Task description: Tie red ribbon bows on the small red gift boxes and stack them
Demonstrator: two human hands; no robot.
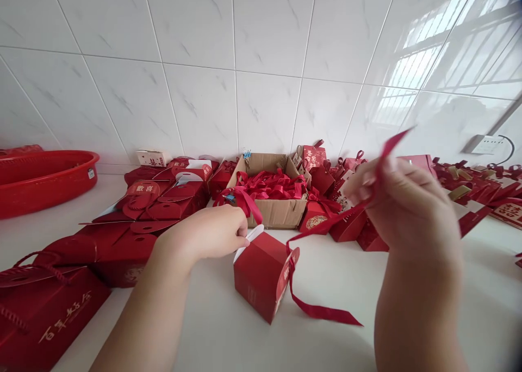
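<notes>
A small red gift box [261,271] sits tilted toward me on the white tabletop in the middle. My left hand [216,230] is closed at its upper left edge, by the white inside of a flap; the fingertips are partly hidden. Raised at the right, my right hand [408,192] pinches a dark red ribbon [326,223], slightly blurred. This ribbon stretches from the rounded flap at the box's right side up to my fingers, and its tip sticks out above them. The other end of the ribbon lies loose on the table, to the right of the box.
Behind the box stands an open cardboard box [281,213] full of red ribbons [273,186]. Red gift boxes [122,247] with cord handles crowd the left. More small red boxes [371,236] line the right, against the tiled wall [199,105]. A red plastic basin [44,184] stands far left.
</notes>
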